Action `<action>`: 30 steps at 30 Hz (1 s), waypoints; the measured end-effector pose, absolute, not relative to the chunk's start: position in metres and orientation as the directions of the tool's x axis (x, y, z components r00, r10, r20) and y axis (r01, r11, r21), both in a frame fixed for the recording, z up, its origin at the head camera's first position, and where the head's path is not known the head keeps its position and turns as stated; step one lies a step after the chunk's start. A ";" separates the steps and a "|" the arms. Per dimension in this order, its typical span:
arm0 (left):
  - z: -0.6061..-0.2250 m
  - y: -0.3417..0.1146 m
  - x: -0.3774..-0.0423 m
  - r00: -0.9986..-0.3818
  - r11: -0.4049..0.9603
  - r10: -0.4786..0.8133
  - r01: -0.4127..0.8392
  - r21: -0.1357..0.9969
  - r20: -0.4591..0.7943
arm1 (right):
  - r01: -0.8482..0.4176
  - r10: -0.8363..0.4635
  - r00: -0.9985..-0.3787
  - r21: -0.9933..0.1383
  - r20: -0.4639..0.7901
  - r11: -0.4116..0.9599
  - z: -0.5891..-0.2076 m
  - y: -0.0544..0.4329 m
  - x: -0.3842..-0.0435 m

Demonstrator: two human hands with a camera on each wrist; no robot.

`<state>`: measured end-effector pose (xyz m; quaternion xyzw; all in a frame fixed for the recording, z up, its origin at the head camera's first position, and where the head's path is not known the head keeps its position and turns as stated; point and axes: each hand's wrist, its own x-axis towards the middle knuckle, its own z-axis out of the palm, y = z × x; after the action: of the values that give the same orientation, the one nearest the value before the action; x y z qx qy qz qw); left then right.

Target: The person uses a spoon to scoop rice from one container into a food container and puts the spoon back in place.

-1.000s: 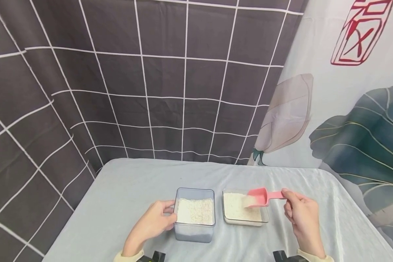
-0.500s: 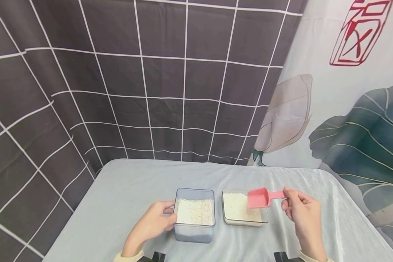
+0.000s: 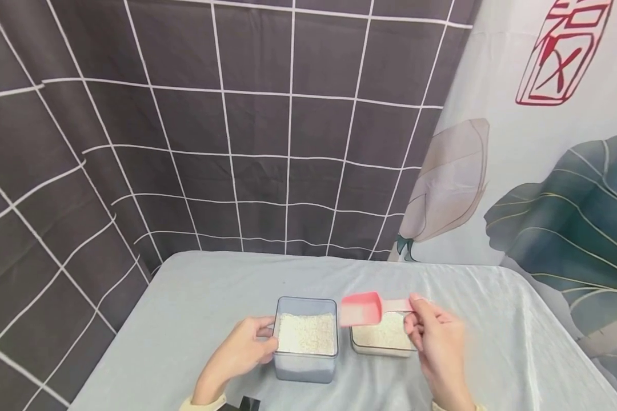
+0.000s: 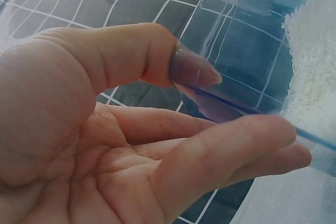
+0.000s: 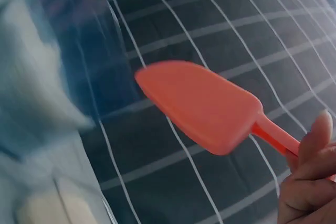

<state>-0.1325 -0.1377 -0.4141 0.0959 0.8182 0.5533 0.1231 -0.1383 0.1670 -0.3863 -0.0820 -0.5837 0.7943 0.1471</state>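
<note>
A clear blue-tinted container [image 3: 304,368] with white rice [image 4: 315,61] in it stands on the cloth. My left hand [image 3: 247,342] grips its left side, thumb and fingers at the wall. My right hand [image 3: 437,339] pinches the handle of a pink scoop [image 3: 361,309], held level with its mouth toward the left. In the head view the scoop's tip reaches the right rim of the blue container. Part of a shallow clear box [image 3: 383,351], also with rice, is covered by the scoop and right hand. The right wrist view shows only the scoop's underside.
A pale blue cloth [image 3: 211,285] covers the table under both containers. A dark curtain with a white grid [image 3: 257,125] hangs behind and at the left. To the right hangs a white curtain [image 3: 463,240] printed with large leaves.
At first, rice showed at the scoop's mouth over the shallow box. My right hand has since carried the scoop left to the blue container's rim. My left hand keeps its place.
</note>
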 end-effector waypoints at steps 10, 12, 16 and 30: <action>-0.414 -0.137 -0.132 -0.952 0.372 0.286 0.005 0.928 -0.109 | -0.205 0.272 -0.949 -0.968 0.160 -0.146 -0.399 0.123 -0.125; -0.414 -0.137 -0.132 -0.953 0.376 0.284 0.007 0.927 -0.108 | -0.250 0.247 -0.943 -0.965 0.223 -0.084 -0.404 0.119 -0.125; -0.413 -0.137 -0.132 -0.953 0.372 0.283 0.010 0.928 -0.104 | -0.287 0.217 -0.934 -0.958 0.284 0.016 -0.410 0.110 -0.124; -0.415 -0.138 -0.132 -0.953 0.361 0.289 0.016 0.932 -0.096 | -0.441 0.085 -0.879 -0.867 0.470 0.232 -0.434 0.081 -0.118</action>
<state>-0.1316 -0.1381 -0.4150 0.0934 0.8158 0.5574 0.1224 -0.1181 0.0815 -0.4342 0.1181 -0.7544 0.6084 0.2161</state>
